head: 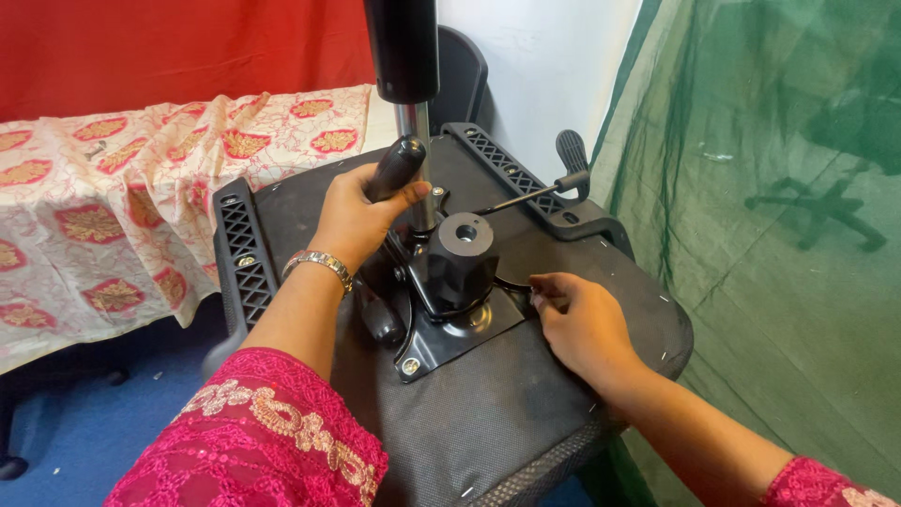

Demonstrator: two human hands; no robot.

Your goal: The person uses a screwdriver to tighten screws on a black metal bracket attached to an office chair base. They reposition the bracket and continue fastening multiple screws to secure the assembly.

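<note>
Head view looks down on an upturned office chair seat (488, 413), its underside covered in black woven fabric and stapled along the edge. Bolted to the middle is a black metal tilt mechanism (449, 319), a flat plate with a raised round hub (465, 246) that has an open hole at its top. The left hand (361, 216) is closed around a black screwdriver handle (394, 167), held upright just beside the hub with its tip hidden behind the hand. The right hand (582, 324) rests on the fabric at the plate's right edge, fingers curled and pinching at something too small to make out; whether it holds anything cannot be told.

To work well here, the person would likely keep the tool square to the fastener, press straight down, and steady the plate with the other hand so it does not shift.

A thin steel lever (530, 195) with a black paddle reaches towards the wall. Ribbed plastic armrest brackets (242, 249) flank the seat. A shiny gas cylinder (405, 66) stands behind, and a cream cloth (122, 188) with red floral motifs lies to the left.
</note>
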